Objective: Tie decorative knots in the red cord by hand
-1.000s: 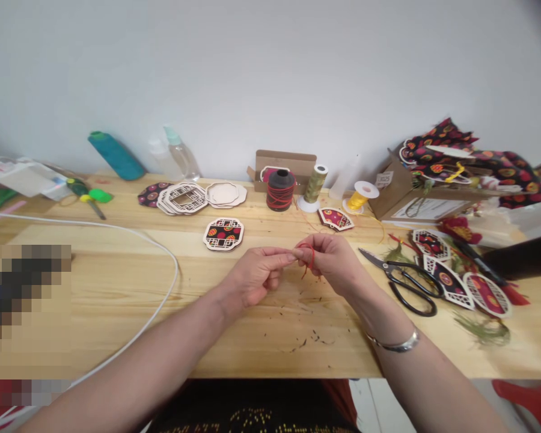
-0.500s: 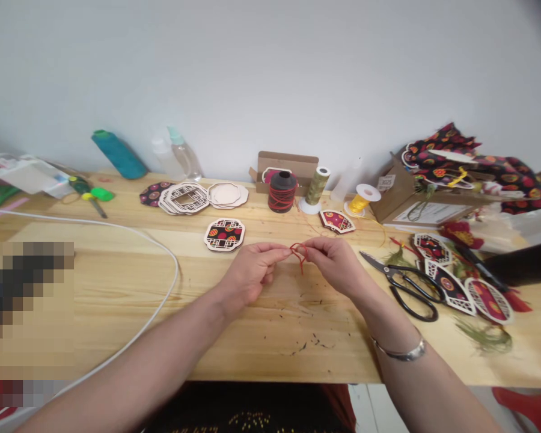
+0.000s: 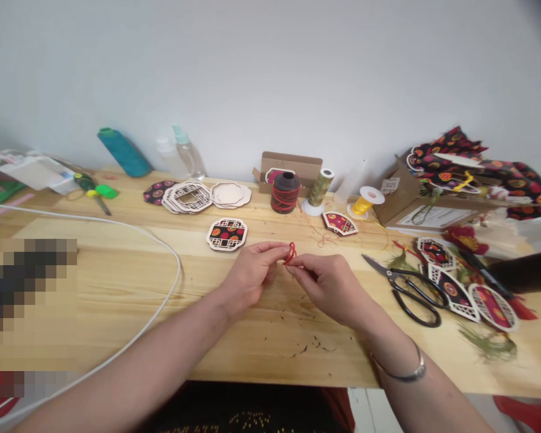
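A thin red cord (image 3: 291,252) is looped between my two hands, above the middle of the wooden table (image 3: 252,349). My left hand (image 3: 256,269) pinches it between thumb and forefinger. From the right, my right hand (image 3: 322,281) grips the cord's lower part with its fingertips, close to the left fingers. Just beyond the left hand lies an octagonal wooden-framed patterned ornament (image 3: 226,234). Large black-handled scissors (image 3: 408,285) rest to the right of my right hand, blades pointing left.
Along the wall stand a red cord spool (image 3: 285,192), a green thread spool (image 3: 321,191) and a yellow thread spool (image 3: 364,202). A cardboard box (image 3: 426,204) of patterned cloth is at right. A white cable (image 3: 174,255) curves across the left side. Dark scraps lie near the front.
My right hand has moved left and slightly down, its fingertips now lower on the cord. The loop has turned more upright. My left hand still pinches it.
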`<state>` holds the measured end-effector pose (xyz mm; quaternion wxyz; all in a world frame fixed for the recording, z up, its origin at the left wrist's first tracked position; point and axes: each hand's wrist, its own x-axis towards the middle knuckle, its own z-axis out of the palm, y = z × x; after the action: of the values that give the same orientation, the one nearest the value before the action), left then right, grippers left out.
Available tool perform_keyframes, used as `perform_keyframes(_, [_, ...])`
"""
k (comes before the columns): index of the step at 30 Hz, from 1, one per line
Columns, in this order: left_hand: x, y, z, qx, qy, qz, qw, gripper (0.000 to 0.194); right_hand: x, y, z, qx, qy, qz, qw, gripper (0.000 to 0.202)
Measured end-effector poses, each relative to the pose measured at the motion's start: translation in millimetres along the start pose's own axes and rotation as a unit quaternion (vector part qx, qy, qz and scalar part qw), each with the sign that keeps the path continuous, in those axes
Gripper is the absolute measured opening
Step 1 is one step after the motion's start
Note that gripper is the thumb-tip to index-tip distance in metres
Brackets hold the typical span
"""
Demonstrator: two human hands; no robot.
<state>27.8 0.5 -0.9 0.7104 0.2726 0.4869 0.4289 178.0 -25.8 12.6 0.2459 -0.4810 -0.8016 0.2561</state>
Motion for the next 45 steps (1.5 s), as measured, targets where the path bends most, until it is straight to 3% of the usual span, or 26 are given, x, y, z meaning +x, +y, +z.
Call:
perform_keyframes(5, [2.5, 0.2, -3.2, -0.044, -0.038, -0.041, 0.998, 0.013, -0.5, 2.7, 7.6, -0.201, -0.029, -0.072, 0.977, 0.025])
perform_keyframes(8, [3.1, 0.4, -4.4, -0.061, -0.067, -0.052, 0.995, 0.012, -1.0, 2.0, 6.1, -0.239, -0.039, -0.115, 0.963, 0.021])
perform_keyframes(12, [3.5, 0.6, -3.7, -0.078, -0.064, -0.050, 0.994, 0.016, -1.8, -0.4, -4.0, -0.151, -0.012, -0.119, 0.981, 0.021])
perform_keyframes(14, [3.7, 0.4, -2.8, -0.088, -0.042, -0.056, 0.994, 0.013, 0.0, 1.7, -8.3, -0.058, 0.073, -0.068, 0.993, 0.024])
perform_keyframes(17, [3.0, 0.0, -1.4, -0.079, -0.028, -0.064, 0.994, 0.013, 6.0, 9.7, -9.4, 0.059, 0.185, -0.002, 0.981, 0.014])
perform_keyframes(24, [0.7, -3.3, -1.1, -0.020, -0.042, -0.046, 0.998, 0.015, 11.8, 17.4, -6.4, 0.134, 0.119, -0.026, 0.983, 0.017])
perform_keyframes(33, [2.8, -8.5, -3.8, 0.029, -0.062, -0.047, 0.997, 0.013, 11.3, 18.0, -10.2, 0.043, 0.101, -0.098, 0.989, 0.010])
perform_keyframes(36, [1.6, -6.5, -3.1, 0.038, -0.063, -0.060, 0.996, 0.012, 11.6, 16.9, -12.0, 0.070, 0.078, -0.063, 0.992, 0.009])
perform_keyframes(39, [0.7, -5.1, -2.3, 0.042, -0.076, -0.072, 0.994, 0.013, 12.9, 17.6, -11.3, 0.154, 0.051, 0.028, 0.986, 0.007])
perform_keyframes(42, [0.1, -5.0, -1.8, 0.038, -0.092, -0.066, 0.993, 0.015, 15.1, 20.5, -7.2, 0.259, 0.042, 0.129, 0.956, 0.011])
perform_keyframes(45, [-0.2, -5.1, -1.3, 0.023, -0.092, -0.057, 0.994, 0.018, 16.6, 22.0, -3.0, 0.372, 0.036, 0.199, 0.906, 0.019])
